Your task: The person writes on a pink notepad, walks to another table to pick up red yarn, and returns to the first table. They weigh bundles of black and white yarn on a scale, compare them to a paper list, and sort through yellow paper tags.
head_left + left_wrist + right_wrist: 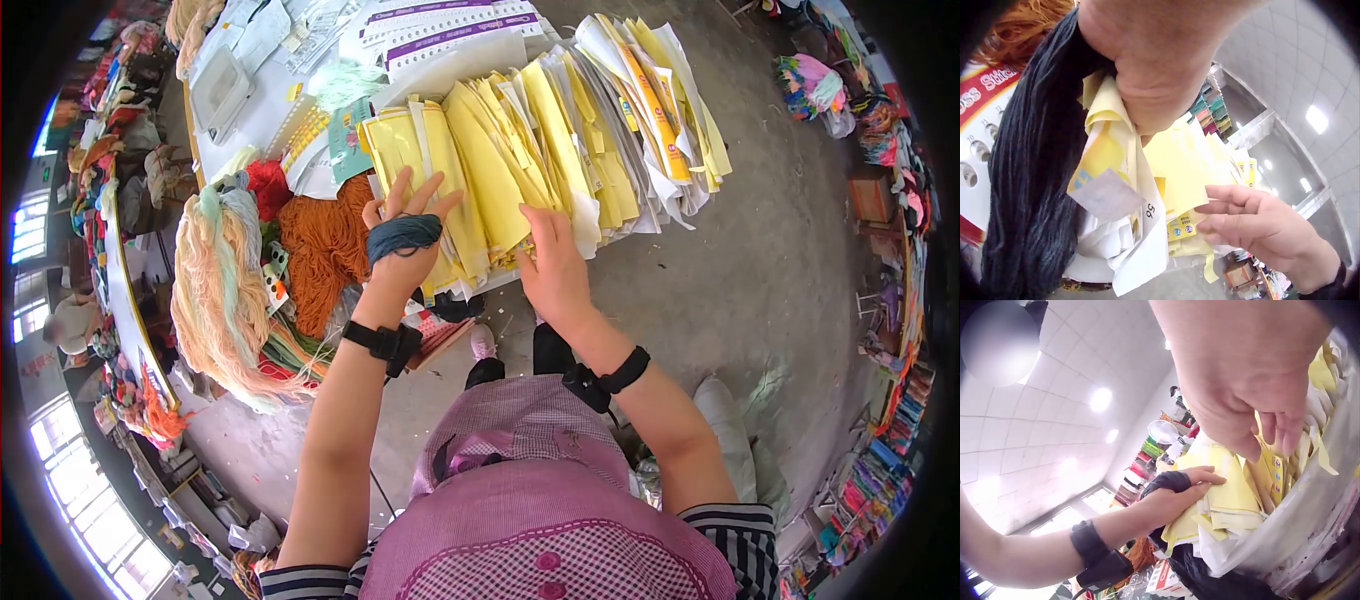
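Note:
A dark blue-green skein of yarn point(405, 237) is looped across my left hand point(410, 225). The fingers of that hand spread out over the near left yellow packets point(405, 150); in the left wrist view the dark strands point(1035, 162) hang down beside it. My right hand point(553, 262) is at the near edge of the row, its fingertips against a yellow sheet point(1179, 162), the thumb apart from the fingers. Small numbered yellow labels point(1182, 230) show just under that sheet. A white paper slip marked with a number point(1147, 231) sticks out of the packets.
Left of the row lie rust-orange yarn point(322, 240), a pale peach and mint skein point(215, 290) and a red ball point(267, 186). A clear plastic box point(222, 90) and purple-striped cards point(450, 35) are farther back. Concrete floor point(790, 250) borders the table's right side.

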The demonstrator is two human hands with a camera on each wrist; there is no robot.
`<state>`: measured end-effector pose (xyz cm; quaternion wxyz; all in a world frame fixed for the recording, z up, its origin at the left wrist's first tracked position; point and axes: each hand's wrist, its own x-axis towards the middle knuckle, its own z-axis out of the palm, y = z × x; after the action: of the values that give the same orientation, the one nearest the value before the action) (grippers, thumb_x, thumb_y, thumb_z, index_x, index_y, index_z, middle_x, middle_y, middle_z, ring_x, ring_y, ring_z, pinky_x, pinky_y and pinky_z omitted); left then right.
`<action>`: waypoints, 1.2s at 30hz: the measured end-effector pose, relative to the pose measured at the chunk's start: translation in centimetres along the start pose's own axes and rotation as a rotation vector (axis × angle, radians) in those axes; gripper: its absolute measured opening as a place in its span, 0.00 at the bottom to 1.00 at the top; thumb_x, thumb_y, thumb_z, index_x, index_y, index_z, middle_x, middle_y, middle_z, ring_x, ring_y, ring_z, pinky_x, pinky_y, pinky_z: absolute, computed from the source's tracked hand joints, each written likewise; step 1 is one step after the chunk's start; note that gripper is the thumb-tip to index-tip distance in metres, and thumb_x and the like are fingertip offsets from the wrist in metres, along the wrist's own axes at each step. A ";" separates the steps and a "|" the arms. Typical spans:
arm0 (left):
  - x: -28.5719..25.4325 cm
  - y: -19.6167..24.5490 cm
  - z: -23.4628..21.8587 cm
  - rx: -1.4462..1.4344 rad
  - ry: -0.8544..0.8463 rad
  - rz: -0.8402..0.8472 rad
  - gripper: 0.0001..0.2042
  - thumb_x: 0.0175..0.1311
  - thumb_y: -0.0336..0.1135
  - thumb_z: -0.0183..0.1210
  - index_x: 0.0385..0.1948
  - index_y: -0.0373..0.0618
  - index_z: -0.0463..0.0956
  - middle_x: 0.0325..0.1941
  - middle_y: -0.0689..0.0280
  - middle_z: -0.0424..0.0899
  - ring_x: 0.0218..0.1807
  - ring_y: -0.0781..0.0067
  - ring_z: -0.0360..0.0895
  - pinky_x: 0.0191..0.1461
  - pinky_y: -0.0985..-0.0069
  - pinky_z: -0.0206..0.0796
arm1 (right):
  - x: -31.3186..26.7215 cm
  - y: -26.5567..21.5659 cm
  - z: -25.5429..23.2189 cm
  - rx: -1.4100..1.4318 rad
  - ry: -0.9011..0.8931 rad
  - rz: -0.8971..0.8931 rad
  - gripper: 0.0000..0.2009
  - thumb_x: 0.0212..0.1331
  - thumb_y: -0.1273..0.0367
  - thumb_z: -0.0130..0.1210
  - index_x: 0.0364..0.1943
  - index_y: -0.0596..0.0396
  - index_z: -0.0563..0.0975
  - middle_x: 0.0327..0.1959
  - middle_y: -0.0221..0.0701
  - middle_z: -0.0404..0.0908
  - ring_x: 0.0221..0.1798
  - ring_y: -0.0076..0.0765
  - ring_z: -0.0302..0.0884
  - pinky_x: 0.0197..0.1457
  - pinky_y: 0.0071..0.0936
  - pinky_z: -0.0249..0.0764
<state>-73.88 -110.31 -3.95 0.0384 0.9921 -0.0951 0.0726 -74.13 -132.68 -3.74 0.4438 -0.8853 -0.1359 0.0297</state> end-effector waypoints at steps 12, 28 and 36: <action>0.3 0.2 -0.1 -0.058 -0.069 -0.085 0.26 0.66 0.33 0.52 0.67 0.63 0.63 0.74 0.76 0.62 0.74 0.67 0.56 0.64 0.59 0.43 | -0.2 1.5 1.6 -0.078 -0.018 -0.084 0.30 0.52 0.70 0.64 0.60 0.56 0.65 0.47 0.47 0.78 0.49 0.54 0.75 0.50 0.43 0.71; 0.5 0.2 0.0 -0.040 -0.069 -0.073 0.29 0.65 0.34 0.52 0.70 0.64 0.59 0.76 0.72 0.58 0.74 0.68 0.55 0.65 0.58 0.44 | -0.3 0.9 2.3 0.159 -0.057 0.061 0.36 0.50 0.75 0.62 0.66 0.53 0.59 0.45 0.47 0.78 0.41 0.50 0.80 0.44 0.41 0.76; 1.4 1.0 -0.2 -0.040 -0.050 -0.070 0.25 0.66 0.31 0.50 0.66 0.64 0.64 0.73 0.70 0.62 0.73 0.66 0.57 0.65 0.53 0.42 | 0.4 -0.2 3.9 0.152 -0.330 0.201 0.34 0.53 0.70 0.61 0.65 0.60 0.61 0.46 0.48 0.75 0.41 0.53 0.78 0.43 0.40 0.75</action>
<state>-72.76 -111.48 -3.48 0.0583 0.9953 -0.0626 0.0445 -74.45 -129.40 -5.87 0.4756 -0.8416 -0.1149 0.2288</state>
